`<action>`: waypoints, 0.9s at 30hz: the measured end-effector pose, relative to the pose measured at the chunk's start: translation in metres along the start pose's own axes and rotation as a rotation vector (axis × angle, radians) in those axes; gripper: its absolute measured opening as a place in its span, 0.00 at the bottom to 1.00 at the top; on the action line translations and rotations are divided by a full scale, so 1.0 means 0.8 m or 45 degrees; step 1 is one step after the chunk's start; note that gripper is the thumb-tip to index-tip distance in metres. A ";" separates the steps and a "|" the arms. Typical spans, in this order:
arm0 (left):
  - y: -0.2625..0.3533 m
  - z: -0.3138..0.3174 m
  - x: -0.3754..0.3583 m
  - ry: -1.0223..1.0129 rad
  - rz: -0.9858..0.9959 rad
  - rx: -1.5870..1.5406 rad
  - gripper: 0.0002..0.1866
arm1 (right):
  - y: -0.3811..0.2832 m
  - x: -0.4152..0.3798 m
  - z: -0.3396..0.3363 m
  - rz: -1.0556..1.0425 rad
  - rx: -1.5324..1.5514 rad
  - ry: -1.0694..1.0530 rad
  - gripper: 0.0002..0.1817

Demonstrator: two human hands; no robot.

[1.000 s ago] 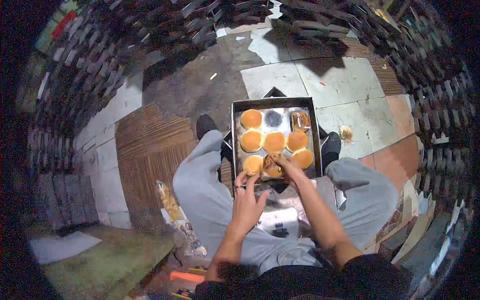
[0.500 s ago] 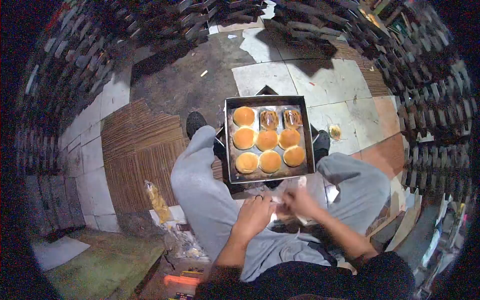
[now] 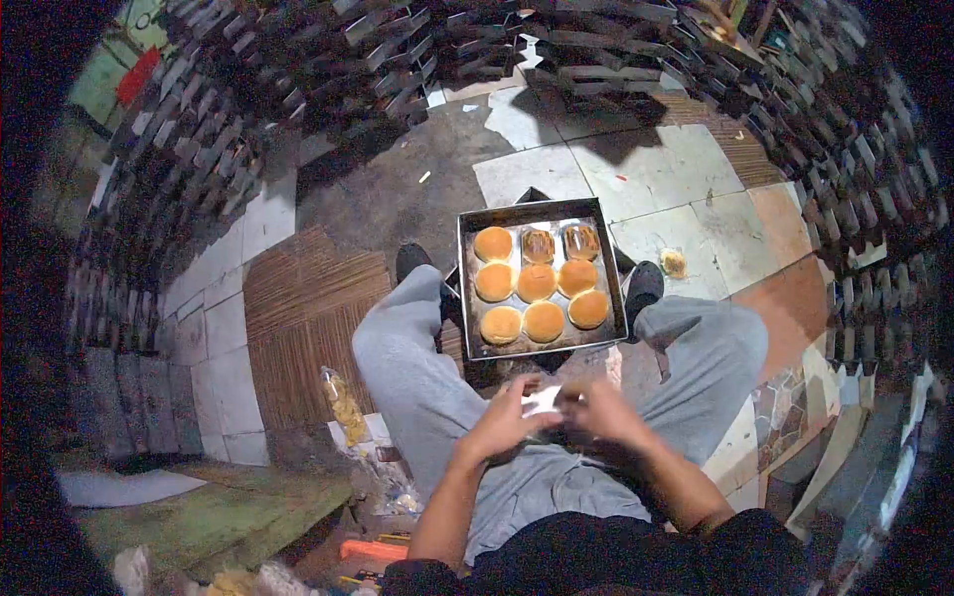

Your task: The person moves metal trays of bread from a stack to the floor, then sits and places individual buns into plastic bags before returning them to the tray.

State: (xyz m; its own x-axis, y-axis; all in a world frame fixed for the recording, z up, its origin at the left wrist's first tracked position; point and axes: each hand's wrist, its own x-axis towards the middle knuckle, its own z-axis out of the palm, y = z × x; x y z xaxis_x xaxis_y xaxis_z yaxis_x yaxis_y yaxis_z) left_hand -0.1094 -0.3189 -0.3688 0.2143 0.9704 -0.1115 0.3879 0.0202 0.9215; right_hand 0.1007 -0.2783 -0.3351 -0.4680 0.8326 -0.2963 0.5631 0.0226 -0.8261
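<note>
Between my hands, over my lap, is a small bright white piece whose kind I cannot tell. My left hand is closed on its left side, thumb and fingers curled around it. At its right edge is my right hand, bent inward and smeared by motion. Just beyond both hands, a square metal baking tray holds rows of round golden buns. Two dark-striped buns in shiny clear wrap, one of them a wrapped bun, lie in its far right part.
By my left knee lie a clear bag of yellowish food and crumpled plastic packaging. An orange object is near my left elbow. A small packet rests on the tiles beyond my right foot. Stacked dark trays line the surroundings.
The view has shifted slightly. My hands have drawn nearer my body, and the white piece shows more plainly between them. The buns keep their places in the tray.
</note>
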 end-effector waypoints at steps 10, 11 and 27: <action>0.049 -0.061 0.066 -0.055 0.430 0.922 0.10 | -0.026 -0.004 -0.080 -0.409 -0.063 -0.180 0.28; 0.047 -0.060 0.067 -0.112 0.607 0.886 0.13 | -0.042 -0.010 -0.078 -0.390 -0.010 -0.239 0.37; 0.118 -0.091 0.064 0.414 0.523 0.520 0.29 | -0.084 0.071 -0.022 -0.635 -0.275 0.117 0.46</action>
State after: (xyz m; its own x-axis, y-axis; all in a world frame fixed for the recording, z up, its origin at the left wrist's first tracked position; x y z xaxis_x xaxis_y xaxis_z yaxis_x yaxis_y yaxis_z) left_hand -0.1267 -0.2502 -0.2604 0.1608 0.9043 0.3956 0.6545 -0.3976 0.6430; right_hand 0.0487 -0.2225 -0.2880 -0.6580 0.7365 0.1567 0.4200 0.5318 -0.7354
